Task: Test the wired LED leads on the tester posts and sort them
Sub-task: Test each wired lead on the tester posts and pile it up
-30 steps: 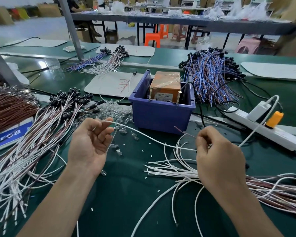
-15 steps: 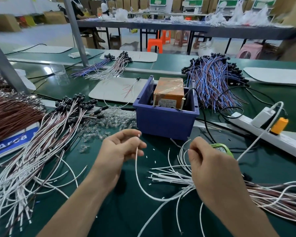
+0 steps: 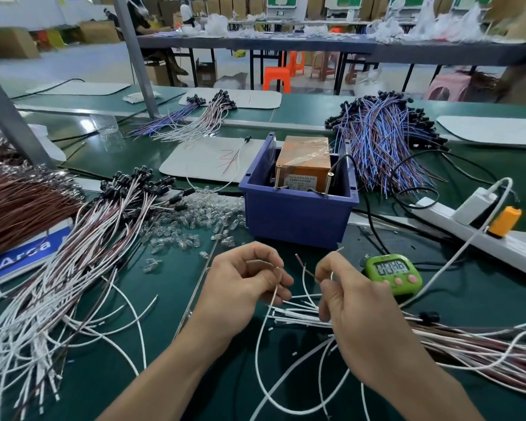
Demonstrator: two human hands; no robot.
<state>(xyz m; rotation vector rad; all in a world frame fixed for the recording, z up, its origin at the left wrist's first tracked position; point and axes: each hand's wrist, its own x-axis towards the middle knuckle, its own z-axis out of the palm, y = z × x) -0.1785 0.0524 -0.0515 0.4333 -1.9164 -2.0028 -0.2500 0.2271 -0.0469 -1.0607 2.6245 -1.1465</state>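
My left hand pinches the end of a white lead that loops down over the green mat. My right hand pinches a brown wire end and a white wire end, close beside the left hand. Both hands hover in front of the blue bin, which holds the orange tester box with two brass posts at its front. A bunch of white and brown leads lies under my right wrist. A large sorted pile of leads with black holders spreads at the left.
Loose clear LEDs lie scattered left of the bin. A green timer sits right of my hands. A white power strip with an orange plug runs at the right. Blue-and-brown leads are heaped behind the bin; brown wires at far left.
My hands have come together in front of the bin. The left hand moved right with the white lead end, and the right hand now shows a brown wire end raised between its fingers.
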